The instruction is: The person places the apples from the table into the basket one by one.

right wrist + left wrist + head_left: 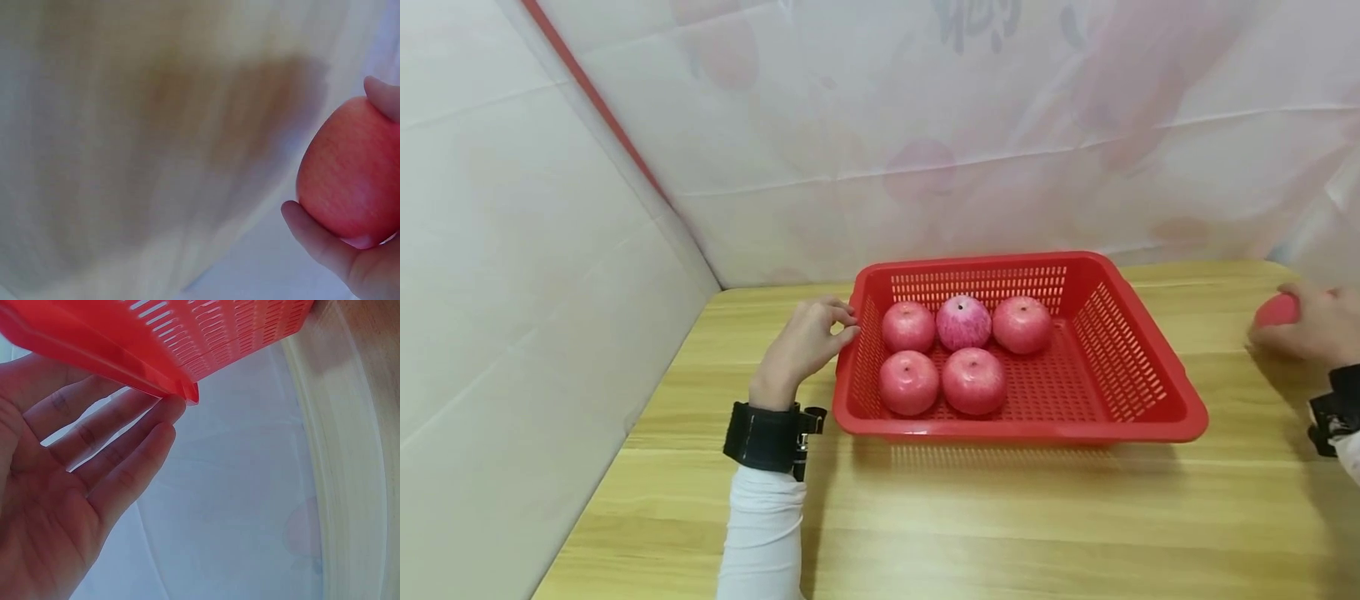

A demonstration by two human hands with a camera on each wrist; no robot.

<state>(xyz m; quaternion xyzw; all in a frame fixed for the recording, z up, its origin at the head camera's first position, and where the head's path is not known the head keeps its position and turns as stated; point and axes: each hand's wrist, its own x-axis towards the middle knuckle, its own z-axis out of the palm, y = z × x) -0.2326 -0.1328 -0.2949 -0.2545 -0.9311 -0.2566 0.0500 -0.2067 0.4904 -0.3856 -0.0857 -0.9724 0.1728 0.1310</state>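
A red plastic basket (1157, 429) with slotted walls holds several pinkish-red apples (974, 381). Among them, in the back row, sits a purple-pink streaked fruit (963, 322). At the basket's left side, my left hand (805, 340) touches the rim with its fingertips. The left wrist view shows its long, nearly straight fingers (125, 481) under the rim's edge, palm uncovered. Far to the right, my right hand (1318, 325) grips a red apple (1277, 310). Thumb and fingers clasp that apple (353, 178) from two sides in the right wrist view.
The basket stands on a light wood-grain table (925, 533). Pale printed sheeting (850, 108) rises behind the table, and a white wall (550, 275) with a red strip along a fold flanks its left side. Each wrist wears a black strap with a camera mount.
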